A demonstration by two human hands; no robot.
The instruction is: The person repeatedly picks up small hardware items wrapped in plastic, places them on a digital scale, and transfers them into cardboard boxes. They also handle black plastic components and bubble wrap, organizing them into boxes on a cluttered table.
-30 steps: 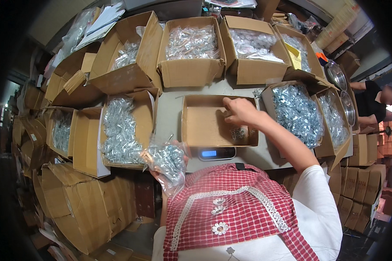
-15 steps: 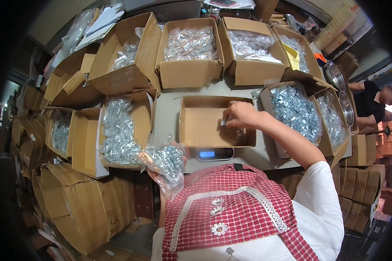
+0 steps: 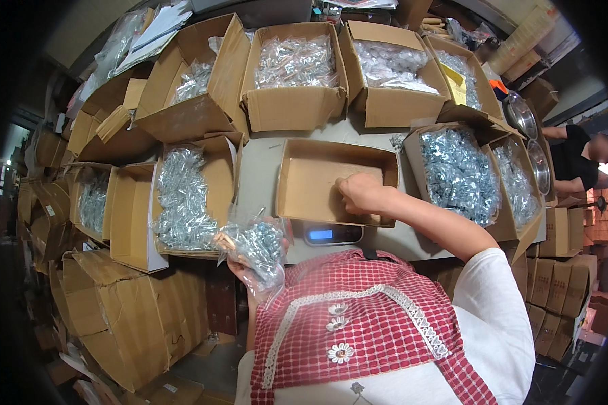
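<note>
In my left hand (image 3: 240, 270) is a clear plastic bag (image 3: 262, 247) packed with small shiny metal parts, held near the table's front edge. The fingers wrap it from the left and beneath, and show partly through the film. My right hand (image 3: 363, 194) is inside a shallow cardboard box (image 3: 307, 189), low over its right half. Its fingers are curled together, and whatever they grip is hidden. A small scale (image 3: 350, 235) with a lit blue display sticks out from under the near side of that box.
Left of the shallow box, an open carton holds bagged metal parts (image 3: 182, 202); another at right holds loose-looking bluish parts (image 3: 456, 175). Several open cartons (image 3: 294, 111) line the back. Metal bowls (image 3: 521, 115) stand far right, near another person (image 3: 577, 158).
My right hand has moved a little left and nearer within the shallow box, its fingers curling in. The box has shifted slightly. My left hand keeps the bag in nearly the same place.
</note>
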